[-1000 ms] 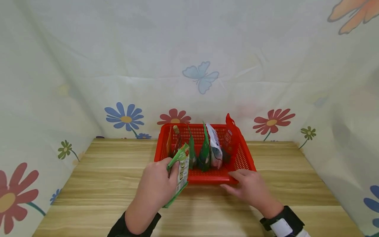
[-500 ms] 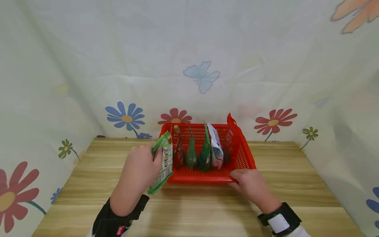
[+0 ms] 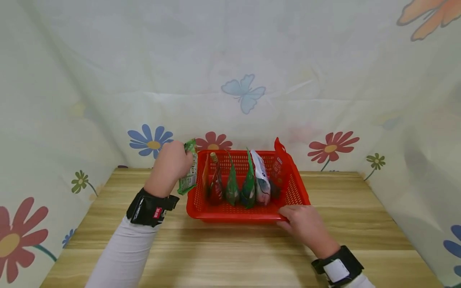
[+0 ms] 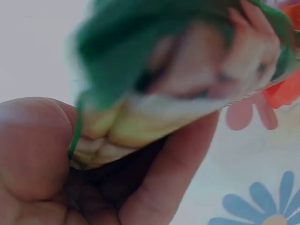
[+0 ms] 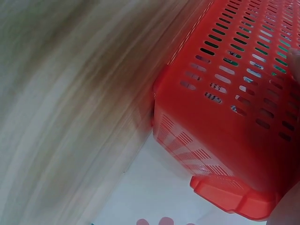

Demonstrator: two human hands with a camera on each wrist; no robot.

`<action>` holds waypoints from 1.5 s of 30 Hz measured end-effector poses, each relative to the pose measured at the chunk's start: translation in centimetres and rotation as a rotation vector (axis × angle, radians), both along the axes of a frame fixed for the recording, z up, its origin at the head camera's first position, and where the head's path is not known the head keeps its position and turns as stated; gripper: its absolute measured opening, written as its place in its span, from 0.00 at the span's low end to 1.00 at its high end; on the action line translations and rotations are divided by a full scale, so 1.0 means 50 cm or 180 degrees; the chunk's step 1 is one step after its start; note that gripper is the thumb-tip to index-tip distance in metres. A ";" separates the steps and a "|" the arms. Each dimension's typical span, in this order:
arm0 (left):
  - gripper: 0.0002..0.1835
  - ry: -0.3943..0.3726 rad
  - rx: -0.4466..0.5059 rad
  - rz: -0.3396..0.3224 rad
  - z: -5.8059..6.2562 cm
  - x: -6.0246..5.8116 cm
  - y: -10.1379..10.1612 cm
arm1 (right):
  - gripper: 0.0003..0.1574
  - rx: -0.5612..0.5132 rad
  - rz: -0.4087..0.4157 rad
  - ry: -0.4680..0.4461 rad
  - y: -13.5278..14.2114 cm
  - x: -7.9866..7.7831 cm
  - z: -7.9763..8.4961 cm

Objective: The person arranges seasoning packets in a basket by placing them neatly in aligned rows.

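My left hand (image 3: 172, 162) grips a green snack bag (image 3: 189, 181), held upright just outside the left side of the red basket (image 3: 237, 218). In the left wrist view, the thumb and a finger lie around the printed bag (image 4: 187, 70). My right hand (image 3: 304, 224) holds the basket's front rim near its right corner. Inside the basket, a bottle-shaped item with a tan cap (image 3: 216, 188) stands left of a green packet (image 3: 232, 188). A second green packet (image 3: 248, 190), a white-and-pink packet (image 3: 263, 182) and a red bag (image 3: 281, 166) stand further right.
A thin orange packet (image 3: 205, 176) leans inside the basket's left end. The basket stands on a wood-grain table (image 3: 230, 256). A flower-printed curtain (image 3: 245, 48) rises behind the table and along both sides.
My left hand has carried the green snack bag from the basket's front left, leftward and then back and up beside the basket. My right hand has closed its fingers further onto the rim.
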State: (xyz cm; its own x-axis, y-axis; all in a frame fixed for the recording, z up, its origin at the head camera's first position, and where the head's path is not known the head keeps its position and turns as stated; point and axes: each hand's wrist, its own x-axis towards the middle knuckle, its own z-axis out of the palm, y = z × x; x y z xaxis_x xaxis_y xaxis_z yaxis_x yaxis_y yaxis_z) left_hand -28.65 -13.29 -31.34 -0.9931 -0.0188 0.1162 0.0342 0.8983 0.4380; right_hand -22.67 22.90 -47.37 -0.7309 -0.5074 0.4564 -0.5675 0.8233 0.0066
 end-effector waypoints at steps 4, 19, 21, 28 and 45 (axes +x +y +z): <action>0.18 -0.0068 0.0050 0.0000 -0.005 -0.036 0.006 | 0.20 -0.0012 -0.0040 -0.0031 -0.001 0.000 0.000; 0.17 -0.0058 0.0438 0.0161 -0.063 -0.102 0.031 | 0.22 -0.0065 -0.0029 0.0005 -0.002 0.000 -0.004; 0.16 -0.0049 0.0455 0.0179 -0.071 -0.104 0.030 | 0.21 -0.0068 -0.0023 -0.0016 -0.005 0.000 -0.004; 0.14 -0.0067 0.0404 0.0162 -0.112 -0.112 0.028 | 0.22 -0.0130 0.0006 -0.0008 -0.004 -0.001 -0.005; 0.13 0.0033 0.0324 0.0120 -0.124 -0.111 0.038 | 0.22 -0.0118 0.0013 0.0072 0.002 -0.002 -0.007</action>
State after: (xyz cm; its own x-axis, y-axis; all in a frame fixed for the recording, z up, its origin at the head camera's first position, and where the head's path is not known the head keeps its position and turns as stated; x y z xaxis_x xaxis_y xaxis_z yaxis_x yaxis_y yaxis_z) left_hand -34.18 -11.38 -37.55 -0.9902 -0.0684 0.1221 0.0062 0.8499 0.5269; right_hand -22.75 22.98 -47.70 -0.7180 -0.4930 0.4914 -0.5710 0.8209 -0.0109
